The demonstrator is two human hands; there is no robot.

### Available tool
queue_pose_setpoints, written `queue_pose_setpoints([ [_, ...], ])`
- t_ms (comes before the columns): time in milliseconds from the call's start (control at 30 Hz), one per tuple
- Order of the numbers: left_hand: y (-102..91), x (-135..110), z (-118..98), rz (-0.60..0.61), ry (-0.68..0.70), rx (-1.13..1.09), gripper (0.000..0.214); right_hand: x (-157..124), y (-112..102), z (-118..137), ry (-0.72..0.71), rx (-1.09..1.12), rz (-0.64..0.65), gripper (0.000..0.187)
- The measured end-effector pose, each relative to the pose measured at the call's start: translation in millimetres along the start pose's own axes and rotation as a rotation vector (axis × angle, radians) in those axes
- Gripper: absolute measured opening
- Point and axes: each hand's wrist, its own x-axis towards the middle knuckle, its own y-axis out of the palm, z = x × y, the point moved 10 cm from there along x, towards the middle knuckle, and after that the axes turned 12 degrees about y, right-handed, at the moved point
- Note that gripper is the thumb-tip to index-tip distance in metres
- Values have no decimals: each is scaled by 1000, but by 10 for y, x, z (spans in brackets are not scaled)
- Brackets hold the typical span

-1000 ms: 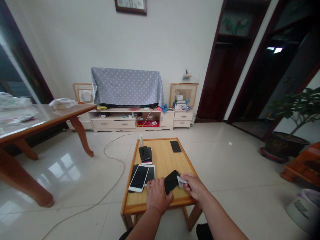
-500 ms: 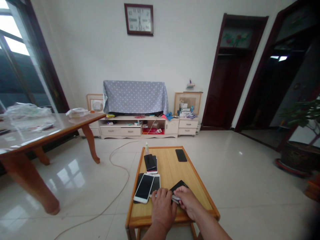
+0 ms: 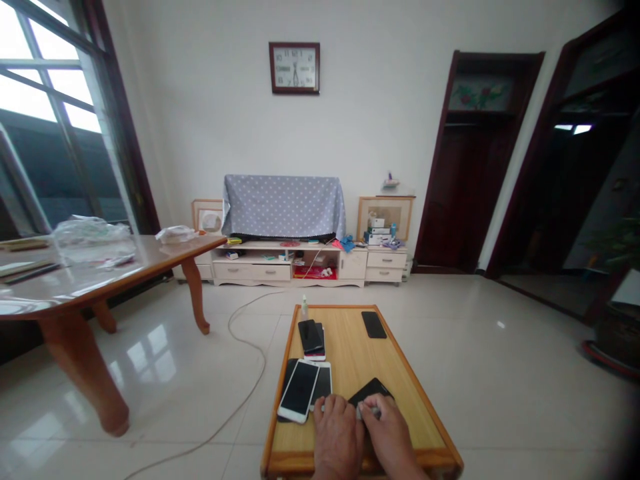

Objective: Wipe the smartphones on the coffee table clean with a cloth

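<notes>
My left hand (image 3: 337, 430) is at the near end of the small wooden table, back up, fingers bent and close together. What lies under its palm is hidden. My right hand (image 3: 385, 423), beside it, pinches a small pale grey thing, mostly covered by the fingers. Just beyond both hands a black phone (image 3: 373, 388) lies at a slant, its near part hidden. Left of my left hand, a white phone with a dark screen (image 3: 299, 392) rests partly over another white phone (image 3: 324, 380) and a dark one.
Farther up the wooden table (image 3: 345, 327) are two stacked phones (image 3: 311, 337), a small clear bottle (image 3: 305, 309) and a lone black phone (image 3: 374, 325). A cable (image 3: 263, 360) runs over the floor. A larger table (image 3: 165, 267) stands on the left.
The view has tilted up and shifted left, so everything sits lower and farther right. My right hand has drawn closer to my left; the pale grey thing shows less.
</notes>
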Motion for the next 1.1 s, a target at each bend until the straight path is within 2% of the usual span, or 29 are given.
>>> queue_pose_setpoints([
  [133,37,2,78,-8,-45,-32,32,-163,112,196,-160,6,103,32],
  [200,39,-6,92,-16,-53,-50,30,-197,151,206,-186,14,124,30],
  [333,-27,-30,-23,-29,34,-98,22,-119,134,78,-129,7,81,27],
  [433,-97,-47,-64,-39,55,-108,22,-24,15,23,-81,-8,11,24],
  [567,-124,-52,84,-90,-58,-81,36,76,-207,-4,-52,-52,-114,20],
  [667,-130,-59,206,-125,-137,-61,41,85,-202,-17,-98,-139,-114,18],
  [733,-167,-49,223,-130,-133,-43,43,62,-133,-30,-137,-210,-83,19],
  [833,-229,-16,172,-90,-66,-2,51,20,-31,-36,-161,-328,-31,22],
  [967,-176,-4,117,52,-6,46,65,-52,-24,102,-215,-482,-23,23],
  [1100,-101,-39,135,116,-24,59,62,-163,-4,268,-317,-604,20,24],
])
